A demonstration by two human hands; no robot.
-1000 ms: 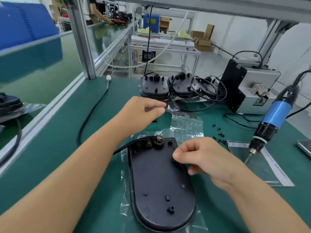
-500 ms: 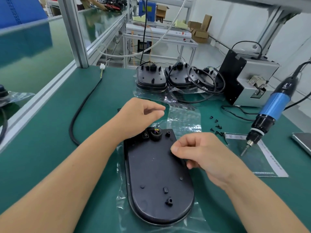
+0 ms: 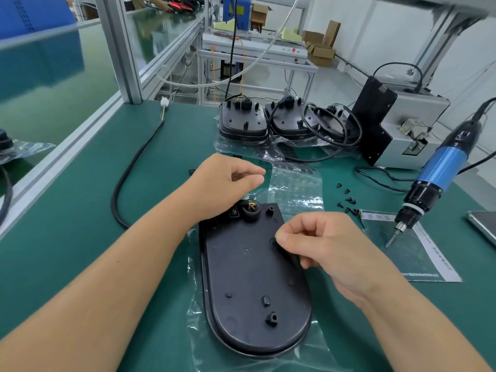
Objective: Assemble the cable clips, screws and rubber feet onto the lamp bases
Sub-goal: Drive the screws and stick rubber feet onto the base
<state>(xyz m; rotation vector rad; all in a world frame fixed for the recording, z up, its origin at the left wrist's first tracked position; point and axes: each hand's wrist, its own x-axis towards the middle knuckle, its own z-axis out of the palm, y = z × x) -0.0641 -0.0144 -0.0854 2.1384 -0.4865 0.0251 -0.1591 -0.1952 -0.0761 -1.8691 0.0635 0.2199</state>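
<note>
Both hands [image 3: 271,218] over lamp base [image 3: 249,277]

The lamp base [image 3: 252,280] lies on a plastic bag [image 3: 295,183], more bases [image 3: 244,122] behind, loose screws [image 3: 347,200] to its right

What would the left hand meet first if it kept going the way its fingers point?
The left hand points right and slightly away; first in line looks like the clear plastic bag, just past its fingertips. Its height above the bag is unclear.
</note>
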